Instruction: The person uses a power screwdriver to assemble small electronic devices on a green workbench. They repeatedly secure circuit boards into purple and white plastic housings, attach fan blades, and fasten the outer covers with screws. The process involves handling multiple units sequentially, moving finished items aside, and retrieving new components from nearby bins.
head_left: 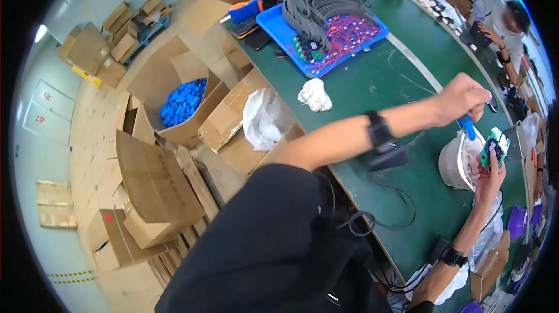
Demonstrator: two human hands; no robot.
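My left hand (pixel 463 100) reaches across the table with its fingers closed. Just below them a slim blue thing (pixel 467 127) slants down over the white round plastic housing (pixel 454 164); its kind is unclear, and it seems to be in my grip. My right hand (pixel 492 182) pinches a small green circuit board (pixel 495 145) with a dark part on it, at the housing's right rim. The housing stands on the green table (pixel 402 132). Pale parts show inside it, but the depth of its inside is partly hidden.
A blue tray (pixel 349 57) holds grey cables and red wires with connectors. Near it lies a crumpled white cloth (pixel 314 95). A black cable (pixel 407 220) loops along the table edge. Cardboard boxes, one with blue pieces (pixel 183 102), stand left. A co-worker (pixel 506 31) sits across.
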